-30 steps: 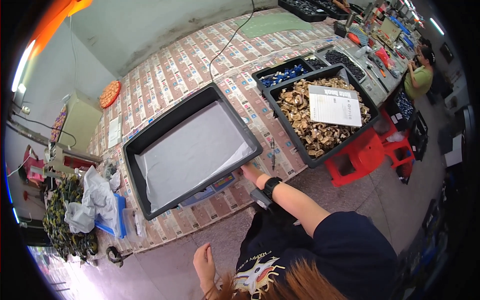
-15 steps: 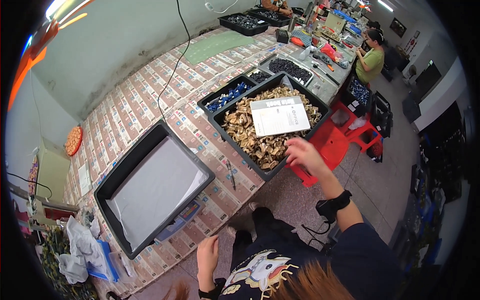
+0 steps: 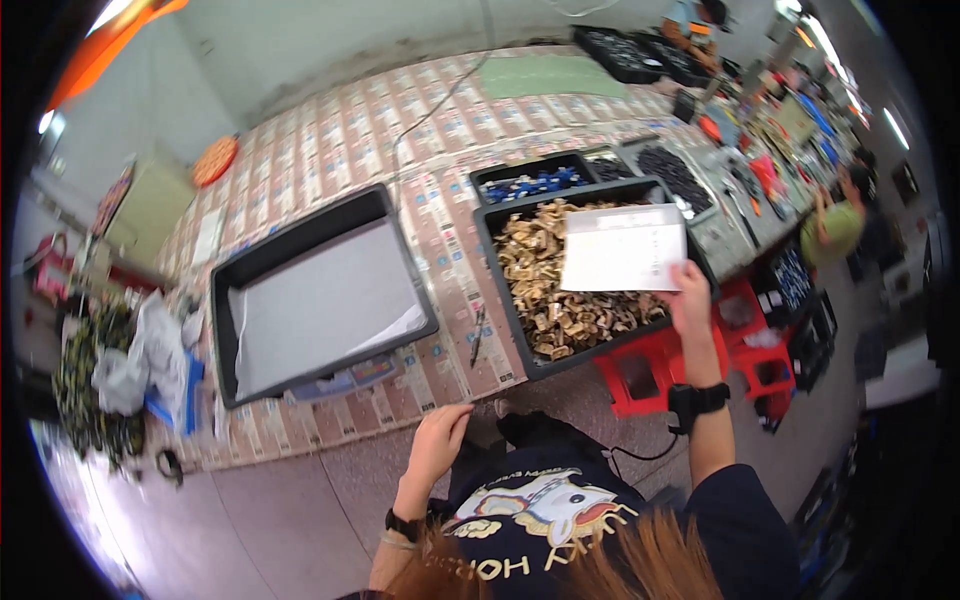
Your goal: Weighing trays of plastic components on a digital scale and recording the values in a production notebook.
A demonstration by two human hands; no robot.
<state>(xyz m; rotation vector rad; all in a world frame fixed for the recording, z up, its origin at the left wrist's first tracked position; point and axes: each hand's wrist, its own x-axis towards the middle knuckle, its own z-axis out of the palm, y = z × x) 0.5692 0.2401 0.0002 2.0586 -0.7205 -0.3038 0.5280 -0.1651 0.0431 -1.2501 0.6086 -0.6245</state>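
The right hand (image 3: 690,297) grasps a pale notebook (image 3: 622,247) by its near right corner, thumb and fingers closed on that edge. The notebook is over the right part of a black bin (image 3: 545,367), above a heap of brass-coloured metal pieces (image 3: 537,275); whether any of it rests on them cannot be told. It lies ahead of the right hand and to its left.

The left hand (image 3: 436,442) is free, its fingers loosely bent, just off the front edge of the worktop (image 3: 445,240). It is well apart from the notebook, which is farther forward and off to its right.

A pen (image 3: 478,337) lies on the worktop between this bin and a second black bin (image 3: 222,335), whose bottom is covered by a grey sheet (image 3: 325,300). A smaller tray of blue pieces (image 3: 535,185) sits just behind the brass-coloured heap. A red stool (image 3: 640,378) stands below the right-hand bin, near the right forearm.
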